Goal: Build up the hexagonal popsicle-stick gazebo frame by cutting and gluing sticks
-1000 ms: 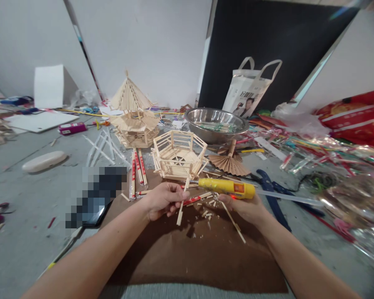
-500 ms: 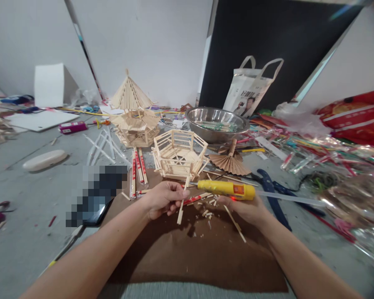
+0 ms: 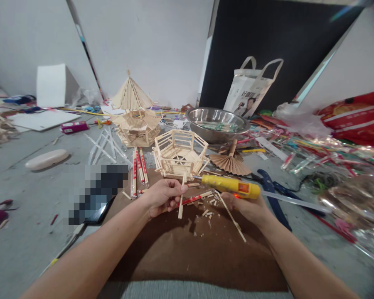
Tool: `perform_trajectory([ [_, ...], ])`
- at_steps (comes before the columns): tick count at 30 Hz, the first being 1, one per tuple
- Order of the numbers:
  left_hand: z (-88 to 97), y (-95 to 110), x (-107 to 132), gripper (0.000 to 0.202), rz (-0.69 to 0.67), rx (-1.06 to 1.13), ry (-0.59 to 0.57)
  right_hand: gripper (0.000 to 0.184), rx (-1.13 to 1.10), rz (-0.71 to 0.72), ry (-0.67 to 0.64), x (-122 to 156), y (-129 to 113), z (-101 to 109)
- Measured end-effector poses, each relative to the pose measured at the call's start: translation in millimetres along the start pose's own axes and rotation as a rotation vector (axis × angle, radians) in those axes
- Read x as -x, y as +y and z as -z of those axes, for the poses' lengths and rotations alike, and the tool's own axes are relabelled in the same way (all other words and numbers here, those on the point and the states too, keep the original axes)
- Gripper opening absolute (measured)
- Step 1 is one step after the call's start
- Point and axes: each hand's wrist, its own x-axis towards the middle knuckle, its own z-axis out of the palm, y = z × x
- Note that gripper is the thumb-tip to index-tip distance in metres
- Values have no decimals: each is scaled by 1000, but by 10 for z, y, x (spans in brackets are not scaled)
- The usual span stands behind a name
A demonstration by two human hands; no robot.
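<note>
My left hand (image 3: 166,197) pinches a thin wooden stick (image 3: 180,207), held nearly upright with a short piece at its lower end. In my right hand (image 3: 244,207) is a yellow glue gun (image 3: 227,185), its nozzle pointing left, a little apart from the stick; a clear glue stick (image 3: 294,200) juts out of its back. Just beyond my hands stands an open, many-sided frame of wooden sticks (image 3: 179,153). A longer stick (image 3: 232,218) lies slanted beside my right hand. Small cut stick pieces (image 3: 207,213) are scattered on the brown sheet (image 3: 187,257).
A finished-looking stick pavilion (image 3: 134,112) stands behind on the left. A steel bowl (image 3: 218,124), a folded paper fan (image 3: 230,160) and dark blue-handled pliers (image 3: 272,199) sit to the right. Red-wrapped chopsticks (image 3: 139,166) and a phone (image 3: 96,209) lie left.
The glue gun has drawn back slightly to the right, opening a gap between nozzle and stick. My left hand still holds the stick, now a bit more upright.
</note>
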Motion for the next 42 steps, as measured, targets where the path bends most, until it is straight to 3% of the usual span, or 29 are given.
perform_trajectory([
  [3,19,18,-21,27,-74,131,149,18,2,-8,60,7,-2,14],
  [7,19,71,-9,22,-180,276,245,17,151,116,-25,40,-16,14],
  [11,-8,131,37,16,-202,412,261,18,308,277,-58,72,-69,-11],
  [17,-34,145,63,15,-190,489,244,35,559,378,-63,95,-22,-97],
  [25,-41,146,67,15,-184,483,224,32,657,327,-48,115,-59,-101],
  [42,-52,151,75,16,-186,477,226,26,735,392,-70,94,-69,-60],
])
